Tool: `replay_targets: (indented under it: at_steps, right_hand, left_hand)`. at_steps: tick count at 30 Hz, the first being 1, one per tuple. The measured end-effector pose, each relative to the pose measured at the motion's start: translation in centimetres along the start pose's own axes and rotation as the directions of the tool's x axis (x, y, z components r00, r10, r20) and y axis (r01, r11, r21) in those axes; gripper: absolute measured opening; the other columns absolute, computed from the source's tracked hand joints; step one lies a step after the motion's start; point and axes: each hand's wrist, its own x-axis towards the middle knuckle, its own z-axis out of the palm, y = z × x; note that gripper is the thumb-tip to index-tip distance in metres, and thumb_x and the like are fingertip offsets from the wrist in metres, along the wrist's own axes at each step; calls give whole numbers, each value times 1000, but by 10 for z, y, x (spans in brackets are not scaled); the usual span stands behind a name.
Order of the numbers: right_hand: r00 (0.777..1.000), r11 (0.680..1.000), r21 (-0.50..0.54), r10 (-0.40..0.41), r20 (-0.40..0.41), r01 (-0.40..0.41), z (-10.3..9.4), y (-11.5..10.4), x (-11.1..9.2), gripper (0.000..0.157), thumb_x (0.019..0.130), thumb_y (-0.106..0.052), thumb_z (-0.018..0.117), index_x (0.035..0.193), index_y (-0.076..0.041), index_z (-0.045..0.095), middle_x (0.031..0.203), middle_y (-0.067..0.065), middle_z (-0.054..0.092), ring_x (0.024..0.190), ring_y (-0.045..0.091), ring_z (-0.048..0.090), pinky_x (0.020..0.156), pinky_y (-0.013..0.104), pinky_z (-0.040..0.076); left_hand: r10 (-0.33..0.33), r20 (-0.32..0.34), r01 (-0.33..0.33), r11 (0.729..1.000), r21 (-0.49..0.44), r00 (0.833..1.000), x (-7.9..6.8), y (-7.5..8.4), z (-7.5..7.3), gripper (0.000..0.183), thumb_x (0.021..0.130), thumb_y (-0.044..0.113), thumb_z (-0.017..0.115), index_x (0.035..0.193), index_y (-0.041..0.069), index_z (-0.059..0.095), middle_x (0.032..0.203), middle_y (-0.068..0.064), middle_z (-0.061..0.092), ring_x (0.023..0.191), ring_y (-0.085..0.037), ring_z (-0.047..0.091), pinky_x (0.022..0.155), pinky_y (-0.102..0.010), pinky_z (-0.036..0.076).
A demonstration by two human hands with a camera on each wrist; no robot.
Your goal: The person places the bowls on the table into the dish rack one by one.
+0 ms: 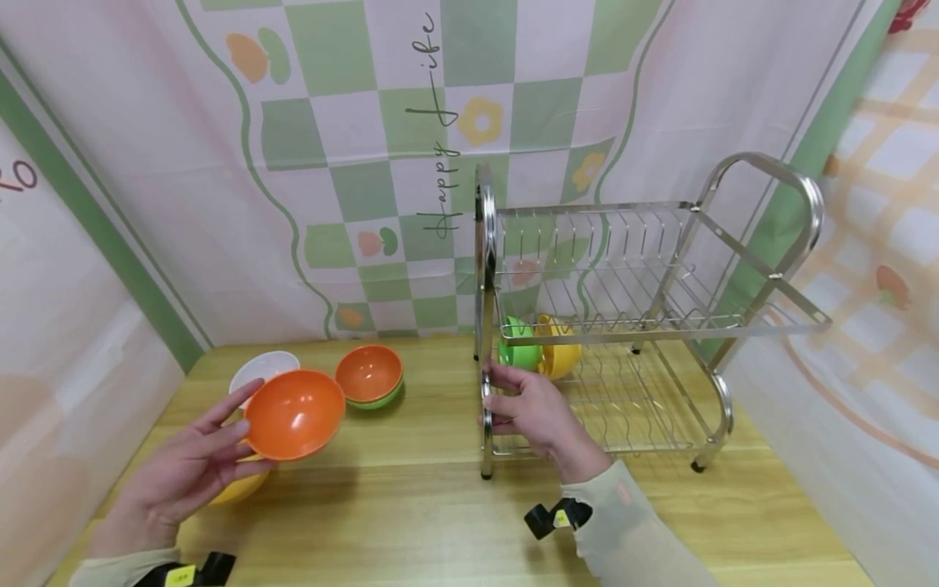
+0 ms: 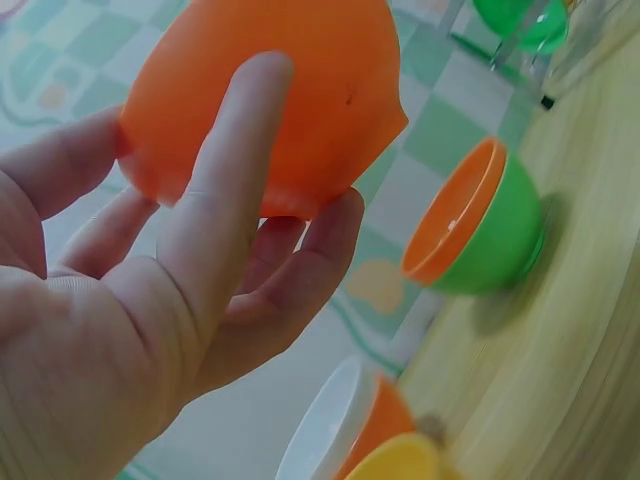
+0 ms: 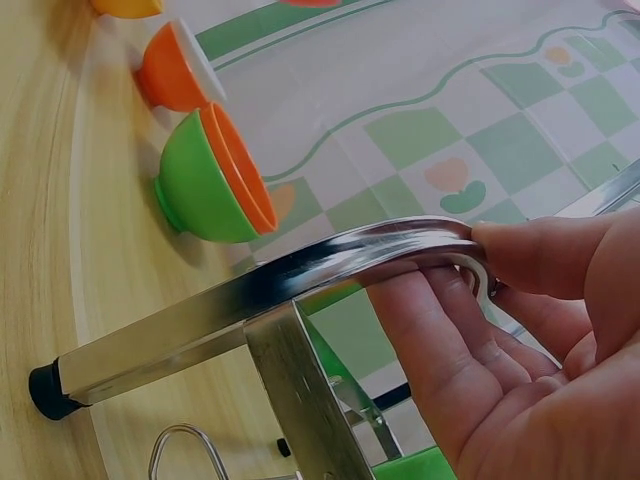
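An orange bowl (image 1: 295,414) is raised over the left part of the table, its hollow facing the head camera. My left hand (image 1: 192,465) holds it from the left, thumb and fingers spread around its outside and foot, as the left wrist view shows. My right hand (image 1: 534,414) grips the front left post of a two-tier metal dish rack (image 3: 330,262), fingers and thumb around the tube. On the rack's lower tier, behind that hand, a green bowl (image 1: 519,346) and a yellow bowl (image 1: 561,349) stand tipped on their sides.
An orange bowl (image 1: 369,372) nests in a green bowl (image 2: 510,240) on the table near the back wall. A white bowl (image 1: 262,367) sits in an orange one at the left. Below the left hand a yellow bowl (image 1: 242,487) is partly hidden. Patterned cloth (image 1: 352,147) hangs around the table.
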Motion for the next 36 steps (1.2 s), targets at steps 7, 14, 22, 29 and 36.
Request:
replay_targets:
  at_steps: [7, 14, 22, 29, 36]
  right_hand:
    - [1000, 1000, 5, -3, 10, 2, -1, 0, -1, 61, 91, 7, 66, 146, -13, 51, 140, 16, 54, 83, 37, 69, 73, 46, 61]
    - [1000, 1000, 0, -11, 11, 11, -1, 0, 0, 61, 91, 7, 65, 147, -13, 50, 141, 19, 52, 81, 34, 69, 73, 46, 61]
    - [1000, 1000, 2, -6, 3, 6, -1, -1, -1, 62, 91, 7, 66, 147, -13, 50, 141, 17, 53, 82, 36, 70, 75, 48, 60]
    - [1000, 1000, 4, -5, 10, 5, -1, 0, -1, 62, 91, 7, 65, 148, -13, 49, 141, 19, 52, 81, 34, 70, 75, 48, 60]
    - [1000, 1000, 0, -5, 10, 5, 0, -1, -2, 61, 91, 6, 65, 147, -14, 50, 139, 15, 55, 81, 35, 70, 76, 50, 59]
  left_hand:
    - [-18, -38, 22, 994, 107, 999, 17, -16, 10, 58, 106, -7, 20, 153, 20, 42, 129, -13, 50, 116, -39, 59, 97, -56, 47]
    - [-16, -53, 24, 990, 141, 998, 28, -26, 22, 57, 106, -7, 24, 150, 21, 47, 140, -8, 49, 117, -38, 59, 96, -58, 47]
    - [-19, 11, 18, 994, 103, 1000, 40, -38, 35, 56, 106, -6, 24, 152, 19, 43, 142, -9, 52, 119, -33, 59, 97, -55, 48]
    - [-13, 39, 10, 997, 77, 999, 47, -45, 41, 56, 106, -6, 24, 152, 18, 43, 129, -13, 62, 114, -33, 62, 96, -55, 49]
    - [-22, -19, 23, 997, 73, 1000, 53, -48, 50, 54, 106, -6, 27, 151, 18, 44, 131, -13, 61, 112, -34, 63, 94, -54, 51]
